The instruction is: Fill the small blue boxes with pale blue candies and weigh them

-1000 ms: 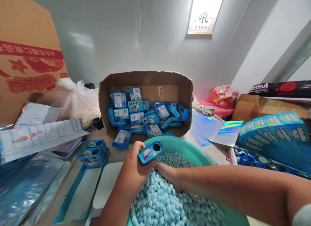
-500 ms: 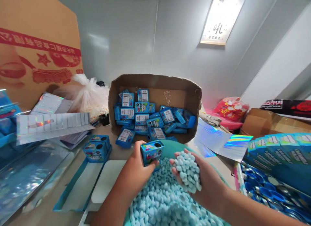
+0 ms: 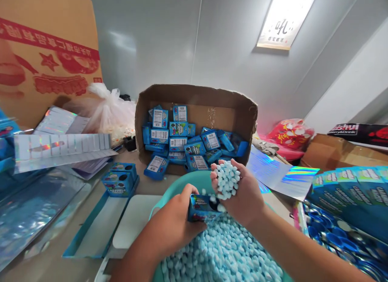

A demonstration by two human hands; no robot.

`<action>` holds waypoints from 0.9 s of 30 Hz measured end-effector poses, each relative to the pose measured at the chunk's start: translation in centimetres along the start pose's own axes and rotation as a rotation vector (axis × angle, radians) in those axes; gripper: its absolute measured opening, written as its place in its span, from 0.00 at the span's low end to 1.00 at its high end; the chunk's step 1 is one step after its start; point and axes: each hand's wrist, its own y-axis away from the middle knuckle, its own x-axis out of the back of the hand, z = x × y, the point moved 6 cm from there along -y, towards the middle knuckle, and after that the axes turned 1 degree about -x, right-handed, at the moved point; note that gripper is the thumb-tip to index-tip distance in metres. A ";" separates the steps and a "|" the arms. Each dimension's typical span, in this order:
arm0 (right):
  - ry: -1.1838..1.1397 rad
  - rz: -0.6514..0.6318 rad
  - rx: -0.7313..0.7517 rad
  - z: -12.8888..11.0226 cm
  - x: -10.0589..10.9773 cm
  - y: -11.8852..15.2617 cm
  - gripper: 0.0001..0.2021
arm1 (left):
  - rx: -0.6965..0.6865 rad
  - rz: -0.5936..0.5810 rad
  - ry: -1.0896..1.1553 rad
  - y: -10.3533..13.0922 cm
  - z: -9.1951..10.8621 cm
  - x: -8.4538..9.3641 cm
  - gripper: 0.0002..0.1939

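Over basin (image 3: pixel 178 181), little room between hands (image 3: pixel 177 213) (image 3: pixel 247 199)

Bright light for you here, and the scroll (image 3: pixel 286 21) at far right burns white! Sheen on the wall (image 3: pixel 157 43), rainbow glare off the right-hand sheet (image 3: pixel 281 174), your open carton (image 3: pixel 198 116) dimmer inside, shadow across the near candies (image 3: pixel 224 243), edges stretched and softened.
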 end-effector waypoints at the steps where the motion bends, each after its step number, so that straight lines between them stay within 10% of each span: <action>1: 0.006 0.003 0.007 0.1 0.2 -0.2 0.13 | -0.005 -0.009 0.009 -0.1 -0.1 -0.1 0.22; 27: 0.087 -0.063 -0.060 1.5 1.8 -1.4 0.12 | 0.078 -0.056 -0.059 -0.5 -0.6 -0.9 0.20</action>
